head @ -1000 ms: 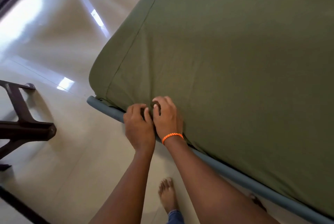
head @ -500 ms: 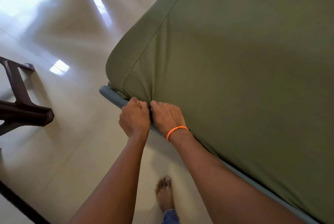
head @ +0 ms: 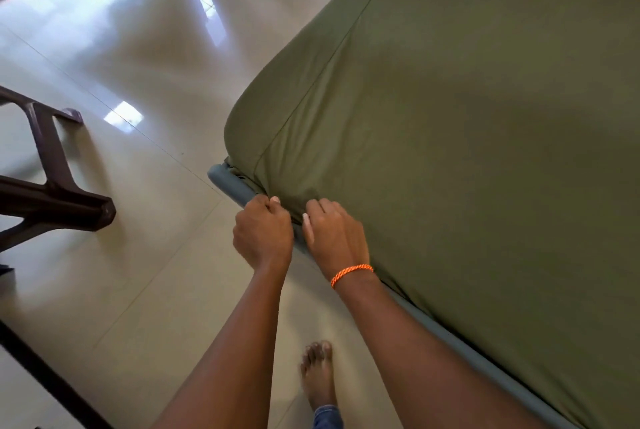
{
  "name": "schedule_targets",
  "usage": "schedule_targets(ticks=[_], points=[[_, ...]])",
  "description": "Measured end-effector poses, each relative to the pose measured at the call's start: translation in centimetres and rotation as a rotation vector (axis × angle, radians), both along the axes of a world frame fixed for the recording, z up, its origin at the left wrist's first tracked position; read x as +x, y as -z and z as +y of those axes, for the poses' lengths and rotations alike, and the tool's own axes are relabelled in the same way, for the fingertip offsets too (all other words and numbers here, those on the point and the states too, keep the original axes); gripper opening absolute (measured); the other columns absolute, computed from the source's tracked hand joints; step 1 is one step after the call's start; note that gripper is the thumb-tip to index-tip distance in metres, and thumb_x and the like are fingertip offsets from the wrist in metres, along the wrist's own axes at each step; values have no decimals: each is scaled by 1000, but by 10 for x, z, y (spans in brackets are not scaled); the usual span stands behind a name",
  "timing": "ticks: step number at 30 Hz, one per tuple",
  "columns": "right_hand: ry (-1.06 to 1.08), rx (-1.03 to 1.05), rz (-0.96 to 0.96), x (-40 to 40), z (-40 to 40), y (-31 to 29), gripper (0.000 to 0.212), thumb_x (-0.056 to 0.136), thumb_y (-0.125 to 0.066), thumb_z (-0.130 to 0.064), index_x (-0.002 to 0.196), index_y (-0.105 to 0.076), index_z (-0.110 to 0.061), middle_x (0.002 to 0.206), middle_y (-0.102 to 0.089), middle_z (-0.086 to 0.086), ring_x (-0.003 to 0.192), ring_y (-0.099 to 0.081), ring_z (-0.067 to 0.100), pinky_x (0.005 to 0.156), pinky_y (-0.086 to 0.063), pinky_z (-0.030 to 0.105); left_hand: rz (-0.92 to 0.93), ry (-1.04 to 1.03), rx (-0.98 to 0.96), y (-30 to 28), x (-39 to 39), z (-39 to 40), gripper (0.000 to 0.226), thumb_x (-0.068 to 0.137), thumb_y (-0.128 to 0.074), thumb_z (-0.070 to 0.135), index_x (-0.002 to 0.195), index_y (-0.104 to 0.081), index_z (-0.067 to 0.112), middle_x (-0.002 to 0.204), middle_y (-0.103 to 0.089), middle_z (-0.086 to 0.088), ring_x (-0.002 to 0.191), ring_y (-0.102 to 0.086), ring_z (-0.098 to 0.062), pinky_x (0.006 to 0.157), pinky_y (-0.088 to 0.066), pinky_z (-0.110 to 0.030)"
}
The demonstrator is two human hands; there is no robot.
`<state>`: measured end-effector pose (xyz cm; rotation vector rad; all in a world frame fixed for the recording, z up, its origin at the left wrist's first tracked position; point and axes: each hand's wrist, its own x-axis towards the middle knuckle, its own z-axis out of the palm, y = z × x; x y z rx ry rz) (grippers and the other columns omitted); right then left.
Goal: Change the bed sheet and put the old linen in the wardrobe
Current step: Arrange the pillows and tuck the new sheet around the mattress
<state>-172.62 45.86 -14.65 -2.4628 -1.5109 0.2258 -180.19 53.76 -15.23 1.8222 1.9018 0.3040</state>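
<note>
My left hand (head: 263,233) and right hand (head: 334,238), each clenched on the olive bed sheet (head: 450,137) at the mattress corner above the grey bed frame (head: 228,182), have drawn slightly apart since earlier.

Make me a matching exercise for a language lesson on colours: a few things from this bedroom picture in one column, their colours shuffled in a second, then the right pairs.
Things:
1. bed sheet
2. bed frame rail
3. wrist band
4. chair

Colours:
A. orange
B. dark brown
C. olive green
D. grey-blue

Pairs: 1-C, 2-D, 3-A, 4-B
</note>
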Motion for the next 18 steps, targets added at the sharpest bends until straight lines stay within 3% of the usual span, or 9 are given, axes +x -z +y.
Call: schedule_targets(ticks=[4, 7, 10, 14, 16, 18], points=[[-1, 21, 1, -15, -7, 7, 22, 77, -82, -9, 81, -62, -19, 74, -64, 2, 66, -62, 21, 51, -45, 30, 90, 8, 7, -2, 9, 4, 25, 102, -54, 26, 79, -59, 16, 69, -56, -4, 64, -58, -26, 57, -42, -34], [59, -78, 199, -25, -9, 8, 21, 87, -74, -14, 106, -66, -16, 96, -73, 6, 80, -72, 25, 64, -57, 35, 115, 10, -18, -5, 21, 6, 16, 97, -51, 11, 82, -50, 18, 65, -44, 1, 62, -51, -25, 54, -35, -34], [93, -92, 317, -34, -6, 6, 23, 95, -64, -18, 118, -60, -15, 111, -72, 8, 92, -73, 29, 77, -59, 42, 100, 195, 89, -2, 13, 6, 18, 87, -55, -1, 89, -54, 16, 82, -53, -1, 74, -50, -24, 57, -37, -37], [119, -156, 357, -31, 7, 7, 20, 98, -52, -19, 113, -62, -10, 107, -73, 17, 94, -70, 39, 73, -51, 42, 80, 469, 229, 11, -10, 13, 12, 86, -64, 11, 81, -71, 19, 81, -70, -1, 92, -57, -25, 90, -43, -41], [157, -242, 491, -22, 11, 8, 29, 97, -51, -28, 115, -65, -10, 109, -73, 21, 98, -67, 45, 72, -46, 39, 207, 579, 196, 13, -13, 17, 26, 91, -53, 28, 76, -74, 21, 75, -70, -1, 97, -60, -23, 113, -31, -42], [181, -375, 721, -4, 14, 8, 41, 95, -49, -32, 128, -64, -14, 124, -70, 21, 111, -64, 43, 79, -43, 35, 416, 721, 75, 3, -5, 19, 41, 97, -43, 39, 75, -73, 21, 78, -70, 0, 106, -57, -22, 127, -11, -48]])
